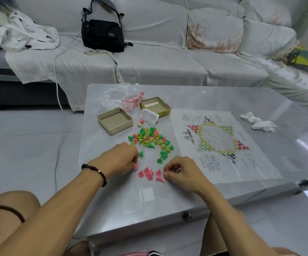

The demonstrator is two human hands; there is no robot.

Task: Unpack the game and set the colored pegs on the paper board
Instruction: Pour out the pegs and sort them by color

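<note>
left hand: we see it low over the counter, fingers curled down, the tips pinching a pink peg at the left edge of the pink group; a dark bead bracelet sits on the wrist.
right hand: our grip here is curled too, thumb and forefinger pinching something small and pink at the right edge of the pink group; we cannot tell whether it is lifted off the counter.
pink pegs: a small sorted cluster lies on the counter between the two hands, some on their sides.
mixed pegs: a loose heap of green, yellow and a few pink cones lies just beyond the hands, left of the paper, with a few green ones strayed toward the pink group.
paper board: unfolded flat on the counter to the right of the pegs, creased, printed with a star of circles with red, green and yellow zones; we see no peg on it.
box halves: one open cardboard tray sits left of the heap, the other further back.
leaflet: a white card leans by the far tray, with a small die and a pink piece just beside it.
plastic bag: crumpled, clear, behind the trays.
tissues: crumpled white, right of the paper.
sofa: covered in white sheets behind the counter, carrying a black and grey backpack and a phone.
</note>
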